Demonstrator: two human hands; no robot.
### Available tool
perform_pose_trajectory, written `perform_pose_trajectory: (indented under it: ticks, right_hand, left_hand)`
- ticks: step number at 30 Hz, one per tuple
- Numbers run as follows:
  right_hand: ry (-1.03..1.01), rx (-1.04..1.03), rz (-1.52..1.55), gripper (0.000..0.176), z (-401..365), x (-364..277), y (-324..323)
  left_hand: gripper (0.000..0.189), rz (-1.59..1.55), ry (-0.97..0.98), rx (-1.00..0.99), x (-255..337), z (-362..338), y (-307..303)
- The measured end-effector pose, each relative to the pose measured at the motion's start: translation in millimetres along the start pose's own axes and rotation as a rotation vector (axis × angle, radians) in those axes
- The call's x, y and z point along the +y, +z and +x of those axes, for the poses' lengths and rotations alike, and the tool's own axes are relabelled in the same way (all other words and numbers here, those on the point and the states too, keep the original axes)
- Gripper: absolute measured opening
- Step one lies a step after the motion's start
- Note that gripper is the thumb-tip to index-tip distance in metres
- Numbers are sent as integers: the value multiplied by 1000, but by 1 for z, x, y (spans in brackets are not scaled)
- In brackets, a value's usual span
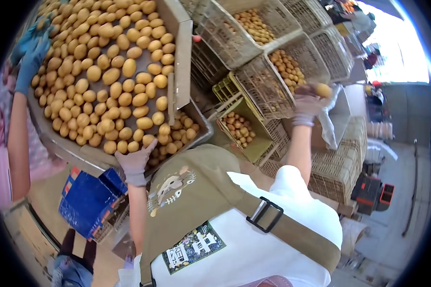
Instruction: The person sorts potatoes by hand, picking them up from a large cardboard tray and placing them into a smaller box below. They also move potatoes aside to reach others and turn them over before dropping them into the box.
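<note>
My left hand (135,164), in a pale glove, is at the near edge of the sorting table (72,154). Its fingers are spread, touching or just over the yellow-brown oval fruit (111,75) heaped there. I cannot see anything held in it. Out to the right, my right hand (307,106), also gloved and blurred, has a single yellow-brown fruit (323,90) at its fingertips. That hand is over the near right rim of a plastic crate (258,86) part filled with the same fruit.
Another person's blue-gloved hand (33,45) reaches onto the heap from the left. A green-yellow crate (261,149) with fruit stands low between my arms. More crates (230,40) are stacked beyond it. A blue box (88,203) sits below the table. A cardboard flap (183,67) edges the table's right side.
</note>
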State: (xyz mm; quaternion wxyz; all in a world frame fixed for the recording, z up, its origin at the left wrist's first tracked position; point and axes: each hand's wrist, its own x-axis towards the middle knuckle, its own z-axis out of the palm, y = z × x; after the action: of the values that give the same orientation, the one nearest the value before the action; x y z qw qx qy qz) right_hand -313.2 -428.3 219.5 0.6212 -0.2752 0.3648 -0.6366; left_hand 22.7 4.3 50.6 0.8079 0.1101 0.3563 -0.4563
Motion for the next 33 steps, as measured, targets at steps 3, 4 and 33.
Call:
perform_pose_trajectory:
  ticks: [3,4,33]
  right_hand:
    - [-86,10,105,66,67,-42,-86]
    - [2,-140,84,58,56,-32,-79]
    - [-548,-1806,-1669,30,-238,260,165]
  left_hand:
    - [86,159,78,-152,-8,-2,10]
    - [86,104,34,-118,-8,4,3]
    - [68,68,121,-204,-21,7,-26]
